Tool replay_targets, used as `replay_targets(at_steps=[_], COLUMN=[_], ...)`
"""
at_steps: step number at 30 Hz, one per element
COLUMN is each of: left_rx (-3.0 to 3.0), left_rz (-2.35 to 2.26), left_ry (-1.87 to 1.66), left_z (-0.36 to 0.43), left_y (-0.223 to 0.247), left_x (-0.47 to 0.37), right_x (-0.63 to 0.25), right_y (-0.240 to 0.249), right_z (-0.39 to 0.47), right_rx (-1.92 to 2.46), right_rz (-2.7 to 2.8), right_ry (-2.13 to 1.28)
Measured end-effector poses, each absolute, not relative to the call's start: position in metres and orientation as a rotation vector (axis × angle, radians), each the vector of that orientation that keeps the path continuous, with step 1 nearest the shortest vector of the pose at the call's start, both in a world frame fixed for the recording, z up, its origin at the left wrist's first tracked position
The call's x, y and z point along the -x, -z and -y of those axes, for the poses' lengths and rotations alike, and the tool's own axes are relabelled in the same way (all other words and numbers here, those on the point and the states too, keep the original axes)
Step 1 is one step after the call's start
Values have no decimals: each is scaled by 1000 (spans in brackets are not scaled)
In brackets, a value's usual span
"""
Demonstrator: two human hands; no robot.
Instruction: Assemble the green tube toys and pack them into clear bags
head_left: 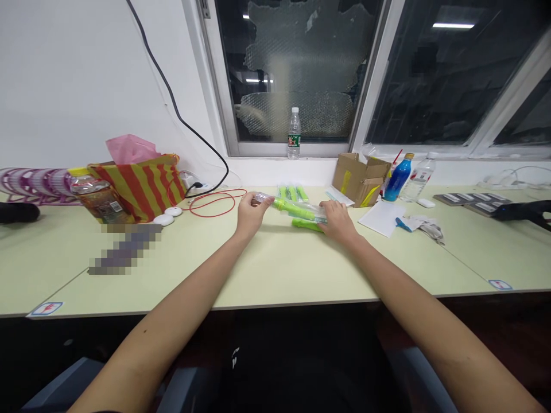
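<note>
Above the table, a light green stick-shaped item in a clear plastic sleeve [297,209] stretches between my two hands, slightly tilted. My left hand [252,213] is closed on the sleeve's left end, thumb on top. At the other end, my right hand [338,220] grips the sleeve, its fingers partly hiding that end. Just beneath it, near my right hand, another bright green piece [306,224] lies on the table; its kind cannot be made out. Farther back, several green items in clear packaging [294,193] lie side by side.
On the left stand a striped bag [150,186] and a drink bottle [103,198], with a red cable [215,214] beside them. At right are a cardboard box [359,178], a blue bottle [398,179], white paper [384,218] and gloves [424,226]. A water bottle [294,135] stands on the sill.
</note>
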State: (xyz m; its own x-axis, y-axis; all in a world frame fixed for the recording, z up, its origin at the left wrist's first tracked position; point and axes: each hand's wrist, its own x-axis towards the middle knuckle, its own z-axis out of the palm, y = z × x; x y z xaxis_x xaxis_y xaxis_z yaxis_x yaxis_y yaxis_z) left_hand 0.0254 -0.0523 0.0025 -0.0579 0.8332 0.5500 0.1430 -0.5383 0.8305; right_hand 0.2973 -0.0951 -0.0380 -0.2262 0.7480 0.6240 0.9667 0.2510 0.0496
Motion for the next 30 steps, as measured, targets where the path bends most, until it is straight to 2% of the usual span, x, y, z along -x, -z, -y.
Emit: replay_targets(at_steps=[18, 30], left_rx=[-1748, -1494], left_rz=[-891, -679], left_ry=[-1349, -1474], left_z=[56, 64], left_y=[18, 5], left_x=[-41, -47], right_x=[-279, -257], right_y=[38, 15], right_z=[98, 118], right_rx=[1563, 1739], right_rz=[2014, 2027], right_ry=[562, 510])
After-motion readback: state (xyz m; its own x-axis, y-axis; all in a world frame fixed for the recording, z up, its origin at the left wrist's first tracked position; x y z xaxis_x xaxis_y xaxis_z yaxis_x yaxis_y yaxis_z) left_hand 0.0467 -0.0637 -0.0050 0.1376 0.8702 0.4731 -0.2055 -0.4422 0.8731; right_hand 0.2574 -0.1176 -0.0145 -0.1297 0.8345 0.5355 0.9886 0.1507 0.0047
